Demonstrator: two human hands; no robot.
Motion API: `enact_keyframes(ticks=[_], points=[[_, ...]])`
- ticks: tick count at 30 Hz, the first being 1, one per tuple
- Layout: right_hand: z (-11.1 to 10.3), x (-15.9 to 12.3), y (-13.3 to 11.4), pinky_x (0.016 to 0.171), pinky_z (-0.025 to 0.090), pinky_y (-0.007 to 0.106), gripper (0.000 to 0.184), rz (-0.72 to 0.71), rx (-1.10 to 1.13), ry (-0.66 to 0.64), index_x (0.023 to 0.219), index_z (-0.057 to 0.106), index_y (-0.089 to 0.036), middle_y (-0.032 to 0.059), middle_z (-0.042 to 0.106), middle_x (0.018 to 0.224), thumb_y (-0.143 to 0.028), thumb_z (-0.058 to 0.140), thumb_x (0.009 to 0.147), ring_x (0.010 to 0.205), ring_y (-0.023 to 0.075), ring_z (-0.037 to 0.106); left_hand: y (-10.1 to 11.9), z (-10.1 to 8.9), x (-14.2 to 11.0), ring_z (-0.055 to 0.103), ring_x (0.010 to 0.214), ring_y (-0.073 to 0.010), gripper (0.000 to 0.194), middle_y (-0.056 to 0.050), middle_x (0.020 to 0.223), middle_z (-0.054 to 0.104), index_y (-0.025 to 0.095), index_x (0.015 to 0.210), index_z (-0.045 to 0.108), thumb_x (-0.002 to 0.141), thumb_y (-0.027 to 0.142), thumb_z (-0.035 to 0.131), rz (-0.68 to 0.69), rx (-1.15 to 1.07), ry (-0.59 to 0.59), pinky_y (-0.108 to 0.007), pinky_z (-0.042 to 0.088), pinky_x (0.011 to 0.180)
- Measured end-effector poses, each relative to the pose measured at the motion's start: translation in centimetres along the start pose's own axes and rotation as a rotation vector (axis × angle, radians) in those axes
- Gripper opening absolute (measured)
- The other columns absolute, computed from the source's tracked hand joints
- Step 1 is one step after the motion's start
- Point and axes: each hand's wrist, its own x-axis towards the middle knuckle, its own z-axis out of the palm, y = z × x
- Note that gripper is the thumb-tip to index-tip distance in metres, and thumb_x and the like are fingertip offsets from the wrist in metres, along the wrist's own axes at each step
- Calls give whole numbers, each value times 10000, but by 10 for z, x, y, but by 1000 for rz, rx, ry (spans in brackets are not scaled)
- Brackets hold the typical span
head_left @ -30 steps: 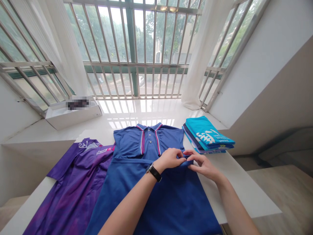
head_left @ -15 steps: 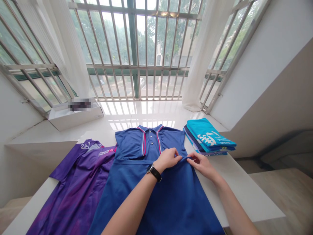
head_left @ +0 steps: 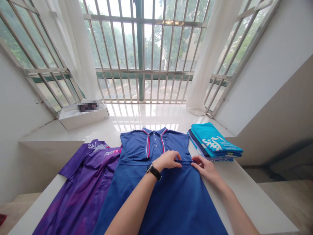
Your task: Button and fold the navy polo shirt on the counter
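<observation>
A blue polo shirt (head_left: 156, 195) lies spread in front of me, with its collar and striped placket facing the window. A folded edge runs across its chest. My left hand (head_left: 168, 160), wearing a black-strapped watch (head_left: 154, 172), rests on this edge with thumb and fingertips apart. At the right end of the edge, my right hand (head_left: 204, 166) pinches the shirt's fabric between thumb and fingers. The sleeves do not show spread out at the shirt's sides.
To the left lies a purple jersey (head_left: 83, 182), partly under the blue shirt. A stack of folded shirts (head_left: 212, 138), turquoise on top, sits at the right. An open white box (head_left: 85, 119) with blurred contents stands at the back left. Barred windows and white curtains (head_left: 200, 71) enclose the ledge.
My left thumb and fingers have spread apart at the folded edge, which now lies lower and straighter at its right end. My right hand keeps its pinch. The view has shifted slightly left.
</observation>
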Motion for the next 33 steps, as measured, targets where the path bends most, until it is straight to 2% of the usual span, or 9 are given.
enact_keyframes(ticks=[3,7,11,13,15,19,24,28,33], points=[[2,0,3,658,537,336,323,-40,-76,5,912,660,-231,43,694,791,-536,618,814,687,205,634,6,-5,-4,668,933,-191,381,-32,1041,706,217,1157,618,803,307,726,35,-6,16,-259,505,785],[4,0,11,713,531,366,277,-109,-188,51,935,646,-232,58,695,879,-489,580,854,692,205,624,27,-22,-28,622,1087,-234,403,-87,1193,647,207,1252,558,863,273,646,48,197,203,-320,494,919],[1,-6,3,800,513,414,268,-207,-310,247,943,635,-232,93,685,938,-460,496,916,800,245,639,43,-49,-81,563,1200,-262,365,-116,1266,607,186,1245,572,919,350,589,99,361,261,-355,450,1034],[1,-13,-11,884,489,443,273,-290,-357,349,942,636,-233,111,692,960,-440,459,946,901,272,643,39,-59,-117,520,1270,-273,352,-129,1318,585,174,1241,576,936,349,565,73,427,291,-378,416,1085],[5,-24,-29,954,465,456,268,-363,-382,371,969,644,-237,120,705,998,-428,456,958,992,282,638,28,-62,-152,439,1362,-288,358,-142,1402,537,166,1265,569,948,329,543,1,495,331,-409,369,1136],[31,-52,-49,1062,424,487,411,-391,-472,159,1166,643,-221,134,680,1219,-520,474,939,1167,300,599,-10,-40,-206,318,1453,-292,459,-161,1517,435,141,1373,505,965,351,508,-168,559,412,-450,309,1182],[64,-74,-24,1167,323,532,843,-215,-676,-19,1443,458,-65,187,449,1510,-696,381,889,1398,343,411,-50,0,-226,243,1481,-321,681,-193,1585,289,73,1495,366,980,515,414,-371,551,365,-505,249,1203],[64,-74,-9,1193,295,504,922,-105,-763,-30,1489,387,-37,184,357,1566,-726,330,880,1442,330,342,-64,7,-228,179,1499,-309,782,-179,1613,204,66,1539,274,975,605,326,-417,513,370,-491,194,1224],[52,-77,-9,1204,283,494,877,-123,-741,-87,1496,395,-86,157,343,1579,-717,338,889,1456,317,317,-67,8,-232,178,1498,-322,792,-192,1606,220,60,1528,303,971,624,319,-397,509,400,-505,201,1219]])
